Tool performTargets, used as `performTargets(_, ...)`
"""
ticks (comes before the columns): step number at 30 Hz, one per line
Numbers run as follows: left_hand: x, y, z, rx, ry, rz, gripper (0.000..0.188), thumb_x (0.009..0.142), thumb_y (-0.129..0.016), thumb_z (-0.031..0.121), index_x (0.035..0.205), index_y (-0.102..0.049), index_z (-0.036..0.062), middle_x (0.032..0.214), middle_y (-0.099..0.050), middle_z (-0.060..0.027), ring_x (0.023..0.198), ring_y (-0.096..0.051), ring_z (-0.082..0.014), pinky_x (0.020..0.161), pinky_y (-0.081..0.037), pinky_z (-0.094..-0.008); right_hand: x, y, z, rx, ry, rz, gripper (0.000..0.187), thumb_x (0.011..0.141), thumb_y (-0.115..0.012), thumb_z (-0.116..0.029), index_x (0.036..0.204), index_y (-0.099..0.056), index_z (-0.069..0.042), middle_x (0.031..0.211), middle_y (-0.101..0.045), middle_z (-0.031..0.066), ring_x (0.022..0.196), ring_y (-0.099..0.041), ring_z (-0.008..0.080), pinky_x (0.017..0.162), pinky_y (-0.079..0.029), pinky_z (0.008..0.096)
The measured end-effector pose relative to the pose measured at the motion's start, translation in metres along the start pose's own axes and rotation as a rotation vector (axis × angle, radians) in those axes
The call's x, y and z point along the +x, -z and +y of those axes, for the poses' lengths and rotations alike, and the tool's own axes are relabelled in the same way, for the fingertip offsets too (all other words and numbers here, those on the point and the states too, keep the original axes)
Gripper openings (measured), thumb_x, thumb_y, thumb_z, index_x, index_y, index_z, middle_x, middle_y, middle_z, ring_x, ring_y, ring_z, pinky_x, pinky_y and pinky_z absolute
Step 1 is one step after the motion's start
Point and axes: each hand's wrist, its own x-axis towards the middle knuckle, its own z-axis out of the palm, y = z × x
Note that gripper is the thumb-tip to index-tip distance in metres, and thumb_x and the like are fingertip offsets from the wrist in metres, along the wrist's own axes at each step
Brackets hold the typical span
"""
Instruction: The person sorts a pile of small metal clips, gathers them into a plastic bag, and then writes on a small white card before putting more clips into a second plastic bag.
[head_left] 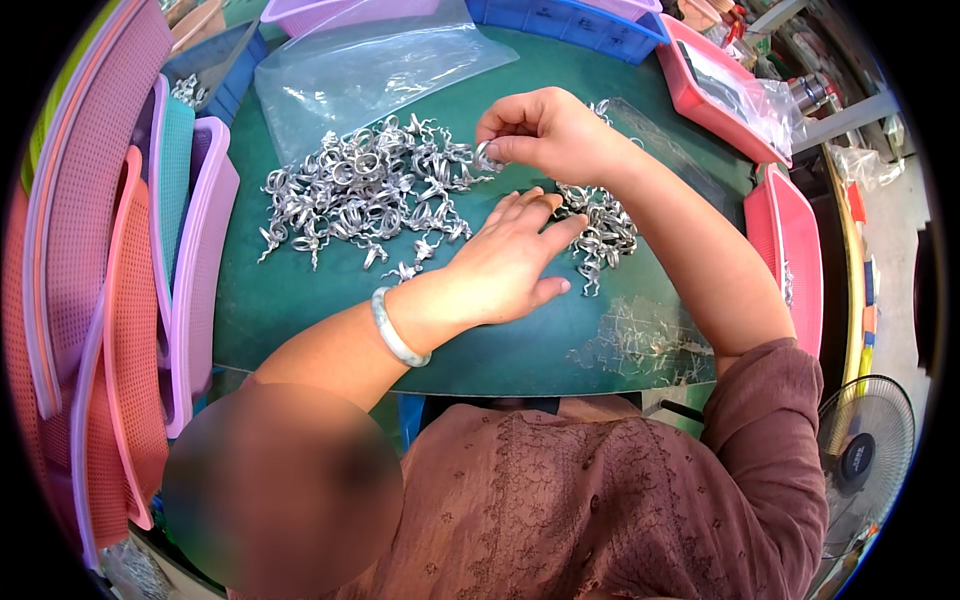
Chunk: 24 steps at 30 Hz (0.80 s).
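My right hand [548,132] is closed in a pinch on a small silver metal ring [487,157], held at the right edge of a large pile of silver metal rings [360,190] with wavy ends. Palm down on the green table [480,360], my left hand [508,256] has its fingers stretched out and apart. Its fingertips reach between that pile and a smaller heap of similar rings [606,230] on the right, partly hidden by my hands. A pale bangle [393,330] circles my left wrist.
A clear plastic bag [350,75] lies flat behind the large pile. Stacked pink, purple and teal baskets [205,240] line the left side. A blue tray [575,30] stands at the back, pink trays [795,255] at the right. A fan [865,460] stands at lower right.
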Motion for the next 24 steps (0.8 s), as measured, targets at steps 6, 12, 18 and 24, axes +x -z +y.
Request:
performTargets(6, 0.000, 0.001, 0.001, -0.003, -0.006, -0.003, 0.065, 0.074, -0.072, 0.018, 0.132, -0.045, 0.0069, 0.131, -0.041, -0.0245, 0.126, -0.035, -0.0437, 0.107, -0.026, -0.0507, -0.008, 0.007, 0.010, -0.817, -0.006, -0.066, 0.015, 0.071, -0.063, -0.002, 0.086, -0.063, -0.002, 0.078, -0.064, 0.0156, 0.073, -0.063, 0.0312, 0.065, -0.049, 0.0381)
performTargets(12, 0.000, 0.002, 0.001, -0.001, -0.004, -0.012, 0.065, 0.075, -0.071, 0.018, 0.132, -0.044, 0.0068, 0.132, -0.040, -0.0243, 0.127, -0.035, -0.0439, 0.107, -0.026, -0.0515, -0.012, 0.017, -0.002, -0.884, -0.076, -0.235, 0.012, 0.066, -0.062, 0.000, 0.078, -0.063, -0.003, 0.073, -0.064, 0.0160, 0.077, -0.062, 0.0342, 0.066, -0.049, 0.0421)
performTargets(18, -0.001, -0.001, -0.001, 0.006, -0.001, 0.006, 0.064, 0.075, -0.071, 0.019, 0.132, -0.044, 0.0071, 0.132, -0.040, -0.0241, 0.127, -0.035, -0.0439, 0.107, -0.026, -0.0512, -0.002, 0.026, -0.021, -0.993, -0.153, -0.379, 0.021, 0.066, -0.059, 0.000, 0.086, -0.063, -0.004, 0.089, -0.064, 0.0136, 0.086, -0.061, 0.0335, 0.071, -0.049, 0.0417)
performTargets(24, 0.000, -0.002, -0.002, 0.001, -0.019, 0.010, 0.064, 0.075, -0.071, 0.018, 0.132, -0.044, 0.0075, 0.131, -0.041, -0.0241, 0.126, -0.035, -0.0438, 0.107, -0.027, -0.0506, 0.012, 0.001, -0.012, -0.853, -0.016, -0.138, 0.025, 0.073, -0.059, -0.009, 0.098, -0.062, -0.006, 0.095, -0.062, 0.0127, 0.090, -0.061, 0.0322, 0.076, -0.049, 0.0406)
